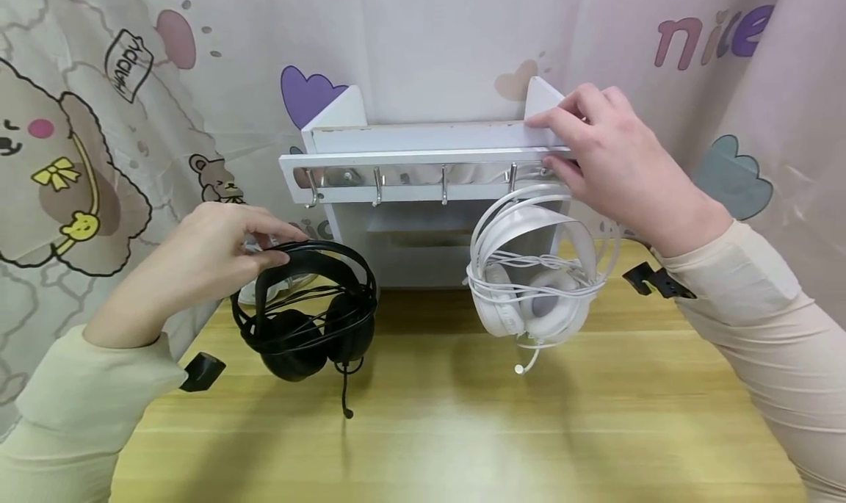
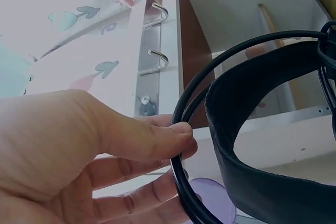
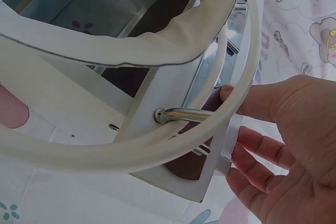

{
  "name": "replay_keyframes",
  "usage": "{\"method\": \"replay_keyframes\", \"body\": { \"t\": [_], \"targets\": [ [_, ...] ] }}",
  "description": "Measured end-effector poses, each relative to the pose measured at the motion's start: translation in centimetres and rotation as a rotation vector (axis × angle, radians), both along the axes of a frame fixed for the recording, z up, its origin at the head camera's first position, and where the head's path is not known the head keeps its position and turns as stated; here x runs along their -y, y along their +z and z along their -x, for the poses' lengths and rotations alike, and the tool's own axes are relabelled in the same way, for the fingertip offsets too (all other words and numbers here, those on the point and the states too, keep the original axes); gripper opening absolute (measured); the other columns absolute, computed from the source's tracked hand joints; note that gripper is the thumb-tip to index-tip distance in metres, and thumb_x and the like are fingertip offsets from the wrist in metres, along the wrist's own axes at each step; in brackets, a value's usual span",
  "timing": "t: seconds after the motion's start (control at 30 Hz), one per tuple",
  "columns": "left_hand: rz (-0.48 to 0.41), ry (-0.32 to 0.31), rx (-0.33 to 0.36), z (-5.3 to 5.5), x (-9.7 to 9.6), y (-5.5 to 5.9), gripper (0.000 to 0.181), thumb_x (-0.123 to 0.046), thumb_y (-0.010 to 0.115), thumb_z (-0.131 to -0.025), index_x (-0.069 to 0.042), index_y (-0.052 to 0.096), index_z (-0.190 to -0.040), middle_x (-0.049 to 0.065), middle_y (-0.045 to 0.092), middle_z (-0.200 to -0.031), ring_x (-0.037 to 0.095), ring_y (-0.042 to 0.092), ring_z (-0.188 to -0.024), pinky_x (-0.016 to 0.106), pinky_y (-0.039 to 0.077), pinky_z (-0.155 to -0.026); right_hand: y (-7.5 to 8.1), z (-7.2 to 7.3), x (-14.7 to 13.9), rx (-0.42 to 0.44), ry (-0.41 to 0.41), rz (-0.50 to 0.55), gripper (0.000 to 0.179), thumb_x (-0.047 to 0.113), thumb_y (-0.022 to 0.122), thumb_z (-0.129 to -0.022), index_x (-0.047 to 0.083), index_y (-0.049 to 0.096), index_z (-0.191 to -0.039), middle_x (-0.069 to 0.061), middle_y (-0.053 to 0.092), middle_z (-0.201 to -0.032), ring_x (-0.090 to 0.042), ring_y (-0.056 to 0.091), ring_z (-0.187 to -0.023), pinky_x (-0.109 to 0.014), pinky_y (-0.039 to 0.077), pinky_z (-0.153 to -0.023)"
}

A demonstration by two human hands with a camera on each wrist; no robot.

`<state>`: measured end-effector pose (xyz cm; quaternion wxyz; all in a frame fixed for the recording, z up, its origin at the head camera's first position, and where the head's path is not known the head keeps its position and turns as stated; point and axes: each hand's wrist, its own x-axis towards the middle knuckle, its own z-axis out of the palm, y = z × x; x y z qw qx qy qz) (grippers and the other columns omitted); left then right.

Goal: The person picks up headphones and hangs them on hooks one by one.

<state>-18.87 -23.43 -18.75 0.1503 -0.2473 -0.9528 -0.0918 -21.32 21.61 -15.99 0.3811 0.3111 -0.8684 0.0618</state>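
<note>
At the left, my left hand point(image 1: 214, 257) pinches the outer headband of a black headset point(image 1: 291, 347) between thumb and fingers. The headset hangs above the tabletop, its cable wound around it and its microphone pointing down. A white headset point(image 1: 557, 308) hangs by its headband at the right end of a white hook rack point(image 1: 413, 193); the right wrist view shows a metal hook point(image 3: 186, 115) under the band. My right hand point(image 1: 621, 158) grips the rack's upper right edge, fingers on top and thumb against the front. It is apart from the white headset.
Several metal hooks, one of them a hook point(image 1: 444, 185) at mid-rail, stick out from the rack. It stands on a wooden table point(image 1: 436, 429) before a patterned curtain point(image 1: 449, 40). A white object point(image 1: 247, 293), partly hidden, lies behind the black headset.
</note>
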Motion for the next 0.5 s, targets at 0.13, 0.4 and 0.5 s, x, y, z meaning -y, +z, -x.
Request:
{"method": "replay_keyframes", "body": {
  "t": [0.13, 0.4, 0.5],
  "targets": [
    [-0.002, -0.016, 0.000, -0.2, -0.3, 0.3, 0.030, -0.009, 0.082, -0.092, -0.020, 0.083, -0.120, 0.007, 0.081, -0.117, 0.015, 0.065, -0.078, 0.027, 0.047, -0.062, 0.1, -0.1, -0.1, -0.001, -0.004, 0.000, 0.039, 0.000, 0.075, -0.097, 0.005, 0.069, -0.135, -0.024, 0.060, -0.119, -0.044, 0.048, -0.101, -0.056, 0.046, -0.086],
    [-0.014, -0.039, 0.023, -0.8, -1.1, 0.7, 0.033, -0.006, 0.081, -0.092, -0.025, 0.083, -0.120, -0.001, 0.082, -0.111, 0.014, 0.060, -0.075, 0.026, 0.045, -0.061, -0.1, 0.0, 0.0, -0.012, 0.001, -0.004, 0.038, -0.001, 0.075, -0.097, 0.004, 0.070, -0.134, -0.025, 0.059, -0.117, -0.043, 0.047, -0.096, -0.052, 0.045, -0.081],
    [-0.023, -0.042, 0.055, -0.9, -1.5, 0.9, 0.035, -0.005, 0.080, -0.093, -0.025, 0.083, -0.121, 0.000, 0.081, -0.114, 0.015, 0.058, -0.075, 0.027, 0.044, -0.061, -0.1, 0.1, 0.0, -0.015, 0.000, -0.007, 0.038, -0.001, 0.075, -0.097, 0.004, 0.070, -0.134, -0.025, 0.059, -0.117, -0.043, 0.047, -0.096, -0.051, 0.045, -0.080]
  ]
}}
